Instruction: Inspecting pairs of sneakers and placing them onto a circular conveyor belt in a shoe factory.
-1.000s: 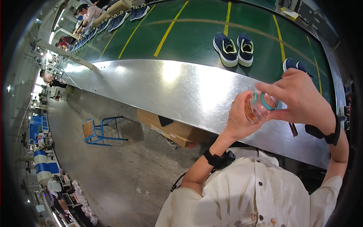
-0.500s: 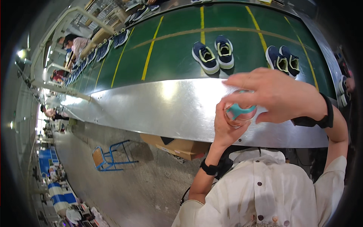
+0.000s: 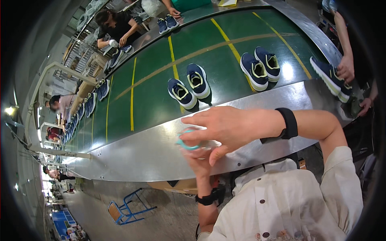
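My left hand [image 3: 199,165] is wrapped from below around a clear bottle with a teal part on top [image 3: 188,146], held over the metal edge of the conveyor. My right hand [image 3: 227,127] lies across the bottle's top, its fingers curved over the teal part and its thumb on the near side. Much of the bottle is hidden by this hand, and its outline is blurred. Just beyond my hands, a pair of navy shoes with white soles [image 3: 197,81] stands on the green belt.
Another navy pair [image 3: 257,73] stands on the green belt [image 3: 150,86] to the right. At the far right a co-worker's hand [image 3: 345,70] grips a navy shoe [image 3: 327,78]. Co-workers sit along the far side. A blue-framed chair [image 3: 120,211] stands on the floor.
The view has swung to the right, so the shoes and belt appear further left. Both my hands remain at the bottle. A co-worker's arm and shoe now show at right.
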The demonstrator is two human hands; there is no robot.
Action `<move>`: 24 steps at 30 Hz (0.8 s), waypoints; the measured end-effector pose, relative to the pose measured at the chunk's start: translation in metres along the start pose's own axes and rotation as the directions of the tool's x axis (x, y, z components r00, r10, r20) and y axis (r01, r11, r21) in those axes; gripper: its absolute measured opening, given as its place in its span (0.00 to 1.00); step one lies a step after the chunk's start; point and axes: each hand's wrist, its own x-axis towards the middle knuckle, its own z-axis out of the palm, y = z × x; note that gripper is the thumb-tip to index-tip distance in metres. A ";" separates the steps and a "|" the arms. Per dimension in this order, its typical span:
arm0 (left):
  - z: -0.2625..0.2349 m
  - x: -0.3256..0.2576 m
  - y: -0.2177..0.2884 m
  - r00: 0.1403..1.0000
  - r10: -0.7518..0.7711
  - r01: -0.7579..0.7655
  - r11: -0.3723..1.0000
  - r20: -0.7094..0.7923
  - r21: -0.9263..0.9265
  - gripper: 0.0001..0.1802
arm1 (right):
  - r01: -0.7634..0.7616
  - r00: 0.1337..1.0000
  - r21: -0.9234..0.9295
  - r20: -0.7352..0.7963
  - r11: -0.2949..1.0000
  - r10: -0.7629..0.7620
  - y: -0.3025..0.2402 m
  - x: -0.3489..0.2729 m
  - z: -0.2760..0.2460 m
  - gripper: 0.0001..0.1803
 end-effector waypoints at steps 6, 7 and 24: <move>-0.101 0.066 -0.039 0.937 0.164 -0.109 0.976 -0.309 0.189 0.49 | -0.252 0.949 -0.045 -0.207 0.967 0.237 0.045 -0.079 0.047 0.33; -0.119 0.076 -0.049 0.903 0.165 -0.049 0.957 -0.397 0.287 0.49 | -0.364 0.921 -0.034 -0.163 0.931 0.354 0.052 -0.096 0.055 0.31; -0.027 0.025 -0.053 0.879 0.095 0.244 0.753 -0.468 0.611 0.37 | -0.813 0.245 0.417 -0.391 0.408 0.887 0.098 -0.244 0.109 0.15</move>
